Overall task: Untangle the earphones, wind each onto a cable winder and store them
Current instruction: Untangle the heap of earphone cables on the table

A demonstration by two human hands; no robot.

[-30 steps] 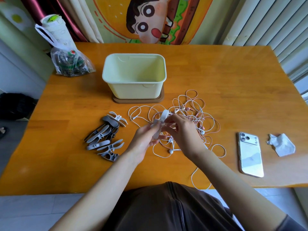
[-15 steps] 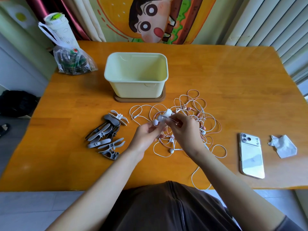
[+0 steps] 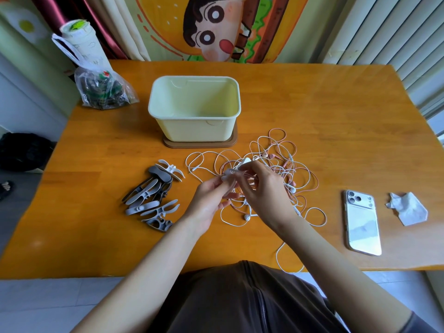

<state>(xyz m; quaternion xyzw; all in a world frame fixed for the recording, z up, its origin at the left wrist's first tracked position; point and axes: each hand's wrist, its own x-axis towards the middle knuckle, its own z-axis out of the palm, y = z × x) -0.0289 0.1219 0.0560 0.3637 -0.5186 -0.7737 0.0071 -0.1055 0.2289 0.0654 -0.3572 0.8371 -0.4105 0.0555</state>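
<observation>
Over the orange wooden worktop (image 3: 336,111), the left hand (image 3: 211,200) and right hand (image 3: 264,188) pinch a white cable winder (image 3: 236,169) by its two ends, just above a tangle of white and pink earphones (image 3: 290,164). A pile of grey spare winders (image 3: 153,195) lies to the left. Behind stands a pale yellow tub (image 3: 194,131) on a brown mat (image 3: 230,141). A phone (image 3: 362,224) and a crumpled tissue (image 3: 408,209) lie to the right, a plastic bag (image 3: 103,92) at far left

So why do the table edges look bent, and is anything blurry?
Head view: the wide-angle lens bows the table edges; a pale sheen lies on its far right; left hand, right hand and their cable winder look slightly motion-blurred; the phone is sharp.
</observation>
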